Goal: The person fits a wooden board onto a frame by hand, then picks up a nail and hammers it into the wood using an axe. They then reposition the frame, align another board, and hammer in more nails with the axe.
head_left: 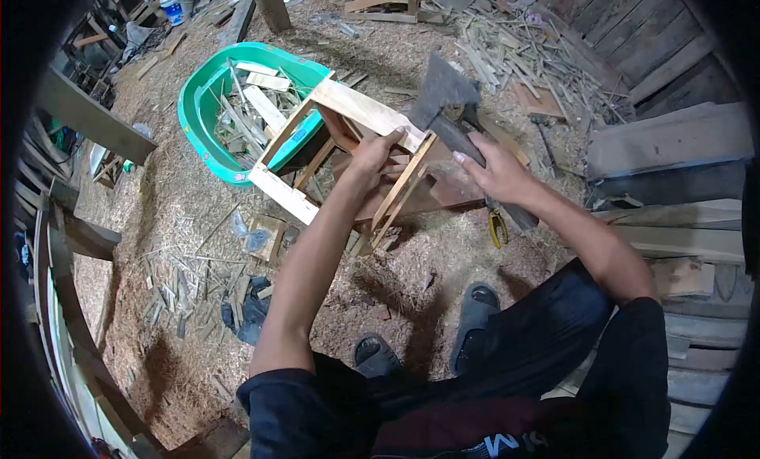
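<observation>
We are reaching both arms forward over the sawdust floor (158, 221). Our left hand (378, 154) is gripping the top rail of a wooden frame (356, 106), which is sitting tilted just beside a green tub (198, 102). Our right hand (495, 174) is clenching the handle of a hatchet (445, 95) (its head raised, just beside the frame).

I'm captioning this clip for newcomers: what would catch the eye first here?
The hatchet at centre, held in the right hand, stands out first. Just beside it, the left hand holds a wooden frame above the sawdust floor. At upper left, a bright green tub holds wood scraps.
</observation>
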Motion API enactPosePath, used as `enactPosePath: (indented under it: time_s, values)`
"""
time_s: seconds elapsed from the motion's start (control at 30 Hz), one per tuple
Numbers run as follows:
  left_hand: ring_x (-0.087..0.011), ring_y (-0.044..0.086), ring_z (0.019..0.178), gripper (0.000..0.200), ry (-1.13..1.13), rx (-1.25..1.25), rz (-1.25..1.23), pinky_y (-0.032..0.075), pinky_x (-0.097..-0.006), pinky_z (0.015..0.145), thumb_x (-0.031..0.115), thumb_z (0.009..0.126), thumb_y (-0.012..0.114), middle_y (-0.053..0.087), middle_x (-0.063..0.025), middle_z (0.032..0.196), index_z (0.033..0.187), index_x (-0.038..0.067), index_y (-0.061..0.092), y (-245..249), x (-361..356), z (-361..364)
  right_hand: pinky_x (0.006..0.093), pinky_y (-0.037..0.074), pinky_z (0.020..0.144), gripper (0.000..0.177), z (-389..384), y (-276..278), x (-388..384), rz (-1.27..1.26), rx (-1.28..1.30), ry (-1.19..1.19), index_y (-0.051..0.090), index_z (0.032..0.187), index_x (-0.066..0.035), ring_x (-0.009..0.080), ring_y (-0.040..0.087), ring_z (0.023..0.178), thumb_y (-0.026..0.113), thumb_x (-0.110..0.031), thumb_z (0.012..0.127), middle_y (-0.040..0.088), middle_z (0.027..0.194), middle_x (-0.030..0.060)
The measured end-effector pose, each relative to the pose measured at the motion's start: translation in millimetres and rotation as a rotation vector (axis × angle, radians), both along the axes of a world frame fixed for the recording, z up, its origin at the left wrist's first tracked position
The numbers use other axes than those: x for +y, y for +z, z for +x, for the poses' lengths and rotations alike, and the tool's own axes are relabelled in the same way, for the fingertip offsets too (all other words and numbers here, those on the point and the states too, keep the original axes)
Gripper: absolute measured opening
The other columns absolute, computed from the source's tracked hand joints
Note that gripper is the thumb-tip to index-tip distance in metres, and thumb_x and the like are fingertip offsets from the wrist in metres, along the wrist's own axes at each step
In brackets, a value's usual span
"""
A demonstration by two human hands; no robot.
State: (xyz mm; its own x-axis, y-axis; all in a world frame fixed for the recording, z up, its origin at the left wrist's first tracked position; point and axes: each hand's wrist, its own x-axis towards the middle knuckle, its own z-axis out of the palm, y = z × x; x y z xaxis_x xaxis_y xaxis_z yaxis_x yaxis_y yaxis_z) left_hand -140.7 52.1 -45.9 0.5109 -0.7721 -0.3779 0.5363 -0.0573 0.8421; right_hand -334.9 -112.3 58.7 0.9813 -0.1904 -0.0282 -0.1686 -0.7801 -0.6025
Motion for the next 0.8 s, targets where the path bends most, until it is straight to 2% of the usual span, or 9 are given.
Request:
enactPosePath:
  time_s: [0.03,0.13,0.3,0.47,0.53,0.6,0.7,0.8]
  values:
    - [-0.0218,0.071,0.077,0.035,0.033,-0.019,0.009,0.06,-0.03,0.062,0.028,0.101,0.058,0.071,-0.0139,0.099,0.117,-0.004,0.061,-0.9,0.0,-1.4,0.0429,0.047,0.073,0.028,-7.0,-2.1,4.8,-0.063,-0.128,0.031,0.054,0.118,0.0,0.029,0.062,0.08,0.058,-0.021,0.1,0.061,0.087,0.0171]
    - [-0.0213,0.071,0.073,0.035,0.125,-0.054,0.032,0.059,-0.0273,0.056,0.028,0.101,0.059,0.071,-0.0144,0.094,0.113,-0.005,0.062,-1.7,-5.2,-5.2,0.0499,0.047,0.07,0.027,-19.9,2.0,9.5,-0.053,-0.034,0.039,0.053,0.115,-0.002,0.0447,0.064,0.078,0.059,-0.022,0.098,0.062,0.08,0.025]
    - [-0.0219,0.07,0.07,0.035,0.18,-0.1,0.087,0.06,-0.0271,0.054,0.025,0.097,0.062,0.07,-0.0149,0.091,0.11,-0.007,0.064,-8.1,-12.6,-2.5,0.0526,0.047,0.07,0.021,-15.0,10.6,18.4,-0.042,-0.067,0.072,0.048,0.106,-0.001,0.049,0.063,0.079,0.057,-0.019,0.099,0.062,0.082,0.0281]
    - [-0.0208,0.068,0.066,0.028,0.224,-0.124,0.11,0.059,-0.0276,0.052,0.022,0.096,0.062,0.069,-0.0131,0.086,0.105,-0.005,0.066,-6.5,-18.5,-0.2,0.0528,0.047,0.067,0.024,-15.6,-11.8,5.4,-0.15,-0.029,0.121,0.047,0.11,0.0,0.0496,0.063,0.077,0.056,-0.019,0.099,0.063,0.081,0.0293]
    - [-0.0201,0.068,0.065,0.027,0.16,-0.081,0.115,0.059,-0.0273,0.052,0.021,0.096,0.062,0.069,-0.0115,0.083,0.104,-0.004,0.067,-0.9,-14.7,-0.6,0.0529,0.047,0.067,0.025,-14.9,-1.5,10.7,-0.152,-0.045,0.112,0.047,0.11,0.0,0.0496,0.063,0.077,0.057,-0.02,0.099,0.063,0.081,0.0296]
    - [-0.0198,0.068,0.061,0.026,0.203,-0.113,0.111,0.056,-0.0267,0.048,0.02,0.096,0.062,0.069,-0.0118,0.079,0.104,-0.004,0.067,-1.9,-16.3,-3.7,0.0532,0.047,0.068,0.025,-14.9,14.0,12.9,-0.116,-0.039,0.095,0.048,0.11,0.0,0.0498,0.063,0.078,0.057,-0.02,0.098,0.063,0.08,0.03]
    - [-0.0194,0.068,0.06,0.027,0.231,-0.106,0.142,0.053,-0.0287,0.044,0.022,0.096,0.064,0.069,-0.0122,0.078,0.103,-0.004,0.067,-0.2,-19.9,-5.5,0.0477,0.045,0.066,0.023,-8.2,9.9,5.5,-0.073,-0.09,0.077,0.052,0.113,0.0,0.0405,0.061,0.07,0.058,-0.017,0.098,0.06,0.077,0.0232]
    - [-0.0193,0.069,0.064,0.028,0.182,-0.078,0.174,0.054,-0.0285,0.047,0.025,0.095,0.067,0.07,-0.0096,0.079,0.103,-0.002,0.068,6.4,-16.0,-4.5,0.0464,0.046,0.066,0.023,-13.9,-4.0,0.7,-0.168,-0.042,0.124,0.055,0.112,0.0,0.04,0.061,0.07,0.058,-0.018,0.098,0.059,0.077,0.0223]
